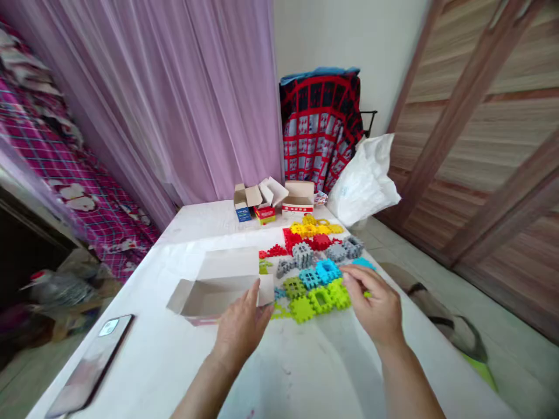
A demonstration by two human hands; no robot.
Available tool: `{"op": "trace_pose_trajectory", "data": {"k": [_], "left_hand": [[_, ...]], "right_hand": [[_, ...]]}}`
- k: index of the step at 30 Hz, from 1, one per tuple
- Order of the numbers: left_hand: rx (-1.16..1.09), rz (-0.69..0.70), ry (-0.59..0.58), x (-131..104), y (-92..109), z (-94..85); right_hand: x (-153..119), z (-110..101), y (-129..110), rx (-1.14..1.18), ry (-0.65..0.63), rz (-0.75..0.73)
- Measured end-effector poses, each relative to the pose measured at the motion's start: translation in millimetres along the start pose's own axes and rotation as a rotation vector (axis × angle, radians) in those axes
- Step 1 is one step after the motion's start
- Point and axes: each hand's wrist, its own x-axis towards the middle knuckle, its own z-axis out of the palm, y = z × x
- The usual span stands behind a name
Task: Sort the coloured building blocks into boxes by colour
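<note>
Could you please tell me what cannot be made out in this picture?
All in the head view:
Right hand: any grip, hidden by its own fingers.
Open box: near right corner, behind the left hand.
White bag: contents, hidden by its crumpled sides.
Blue box: print, too small.

Left hand (242,320) beside open box (209,298), right hand (379,305) near colourful blocks (303,309), phone (94,364) on table (161,361)
</note>
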Motion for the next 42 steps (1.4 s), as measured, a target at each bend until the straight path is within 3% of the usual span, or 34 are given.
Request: {"op": "trace_pose_trajectory", "data": {"k": [4,7,10,12,16,20,22,27,32,42], "left_hand": [[0.078,0.120,0.192,-33.2,-56.7,-10.7],[0.164,0.127,0.208,-48.5,-105.2,-18.9],[0.170,0.029,0.280,-53.5,-145.7,-20.4],[0.093,-0.052,0.282,-52.4,-161.7,-16.9],[-0.061,-0.236,0.208,-44.6,-166.1,-10.6],[-0.113,-0.427,-0.052,-33.9,-153.3,-20.3],[-0.109,-0.457,-0.148,-28.3,-148.2,-28.7],[-0.028,-0.466,-0.190,-16.4,-144.2,-42.0],[0.029,-0.497,-0.142,-12.9,-146.9,-49.4],[0.068,-0.598,-0.074,10.2,-180.7,-55.8]], "right_hand": [[-44.9,8.8,-14.7,0.061,-0.132,-0.008],[-71.9,20.1,-33.1,0.086,-0.238,-0.043],[-83.6,37.4,-54.2,0.069,-0.269,-0.101],[-80.4,52.8,-66.2,0.037,-0.266,-0.146],[-57.2,86.9,-84.2,-0.119,-0.396,-0.136],[-38.5,111.1,-96.9,-0.337,-0.729,0.042],[-36.2,117.9,-100.5,-0.368,-0.810,0.108],[-37.3,127.2,-103.0,-0.398,-0.836,0.204],[-35.3,134.2,-105.0,-0.331,-0.819,0.216],[-27.0,166.6,-111.5,-0.111,-0.802,0.148]]}}
